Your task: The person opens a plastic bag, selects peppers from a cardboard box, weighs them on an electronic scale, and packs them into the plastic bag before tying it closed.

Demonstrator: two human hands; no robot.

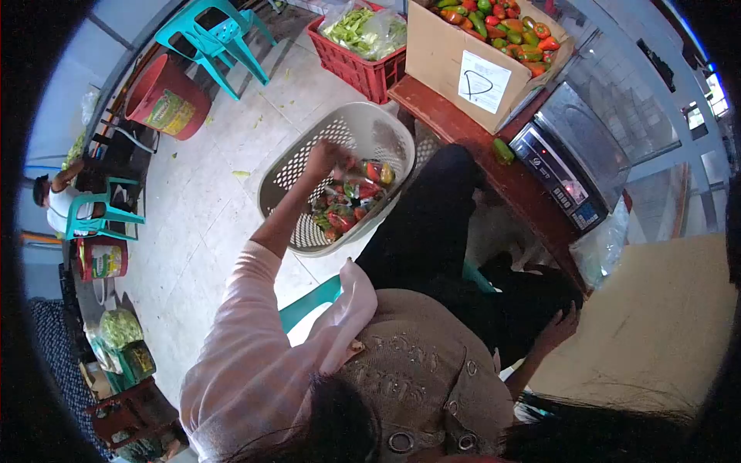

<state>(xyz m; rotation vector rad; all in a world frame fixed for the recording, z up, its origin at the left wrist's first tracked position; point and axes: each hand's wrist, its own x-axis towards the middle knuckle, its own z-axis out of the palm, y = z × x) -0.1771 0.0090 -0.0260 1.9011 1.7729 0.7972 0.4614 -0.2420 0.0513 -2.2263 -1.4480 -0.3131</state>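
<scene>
Over the beige laundry-style basket [270,174], my left hand [327,160] has its fingers closed at the top of a clear plastic bag of peppers [375,171]. The exact grip is partly hidden by the hand itself. Below it in the basket lie more bagged red and green peppers [340,220]. My right hand [559,329] rests against my dark-trousered leg, fingers stretched out, holding nothing I can see.
On the red bench [432,104] stand a cardboard box [440,65] of peppers, a digital scale [559,174] and one loose green pepper [503,151]. A red crate [351,73], teal stools [212,35] and a red bucket [139,85] stand beyond. Someone sits [65,202] far left.
</scene>
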